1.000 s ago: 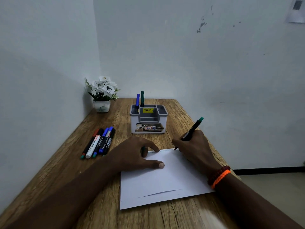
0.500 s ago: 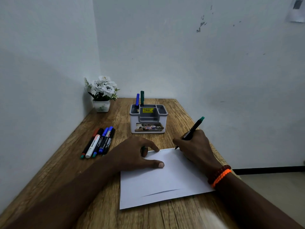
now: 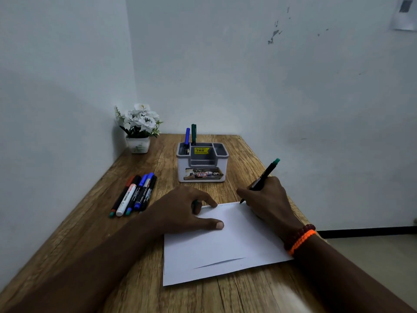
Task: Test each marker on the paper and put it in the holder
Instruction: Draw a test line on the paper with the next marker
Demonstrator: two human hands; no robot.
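Your right hand [image 3: 269,201] grips a slim black marker with a green end cap [image 3: 264,177], fingers curled round its barrel, and the tip touches the far edge of a white sheet of paper [image 3: 225,247] that lies flat on the brown wood-grain table [image 3: 90,222]. A faint zigzag line runs along that far edge, ending at the tip. Your left hand [image 3: 182,211] rests on the near-left part of the sheet, thumb stretched out flat on the paper and fingers curled over something small and dark green that is mostly hidden; you cannot tell what it is. On your right wrist sit a dark red beaded bracelet and an orange braided band [image 3: 301,240]. Beyond the paper stands a white and grey plastic desk holder with several compartments [image 3: 203,163]; a blue marker [image 3: 187,137] and a dark green marker [image 3: 193,134] stand upright in its back left compartment. To the left of the paper, a row of five capped markers [image 3: 135,195] lies side by side on the table. In the far left corner sits a small white pot of white artificial flowers [image 3: 140,129].
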